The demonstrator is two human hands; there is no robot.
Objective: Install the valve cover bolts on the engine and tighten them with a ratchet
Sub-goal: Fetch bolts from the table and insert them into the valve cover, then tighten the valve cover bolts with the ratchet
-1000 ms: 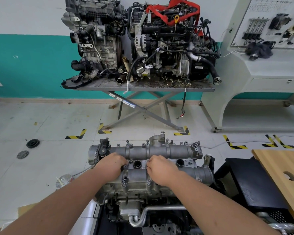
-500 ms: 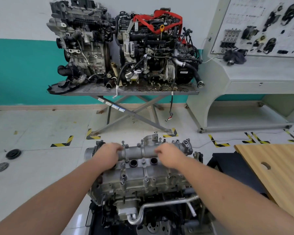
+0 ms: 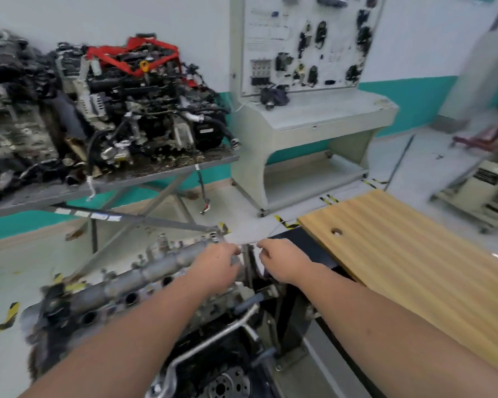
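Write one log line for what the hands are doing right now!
left hand: on valve cover end | right hand: off engine | grip: unclear, blurred | ratchet: not seen

An auto training workshop: engines (image 3: 144, 110) on a steel table (image 3: 121, 182), a parts display board (image 3: 302, 44) (components mounted on it), hazard tape (image 3: 0, 326) on the floor.

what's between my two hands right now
In the head view, a dark upright bracket at the engine's end stands between left hand and right hand.
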